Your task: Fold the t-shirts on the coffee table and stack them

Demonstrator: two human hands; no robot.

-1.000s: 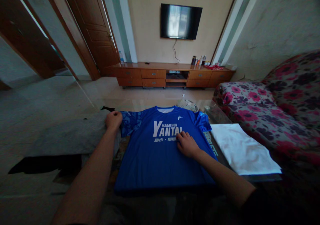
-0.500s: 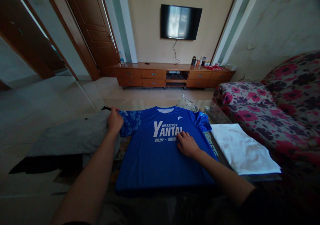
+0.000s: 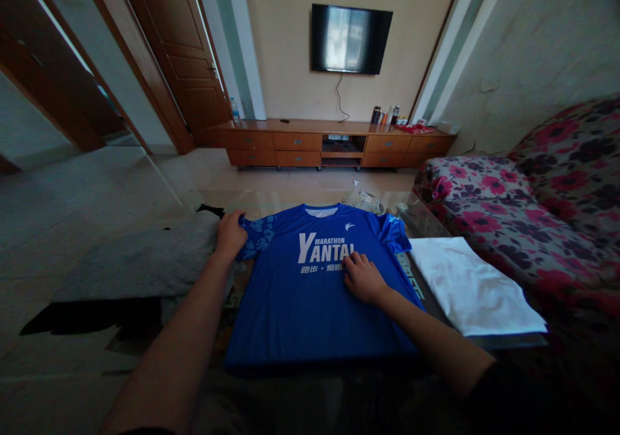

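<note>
A blue T-shirt (image 3: 290,312) lies front side up on the glass-topped table, its collar away from me and white "Marathon Yantai" lettering across the chest. At its left, my left hand (image 3: 231,233) is closed on the edge of the patterned sleeve (image 3: 259,233). My right hand (image 3: 364,279) rests on the chest beside the lettering, fingers a little apart and lying on the cloth. The right sleeve (image 3: 393,232) lies loose, with nothing holding it.
A grey garment (image 3: 140,261) with a black one (image 3: 92,315) under it lies to the left. On the right is a folded white cloth (image 3: 477,286). A clear plastic bag (image 3: 363,201) sits beyond the collar. A flowered sofa (image 3: 508,222) stands at the right.
My left hand has shifted right, toward the shirt's body, bringing the sleeve edge inward. My right hand stays at the same spot on the chest.
</note>
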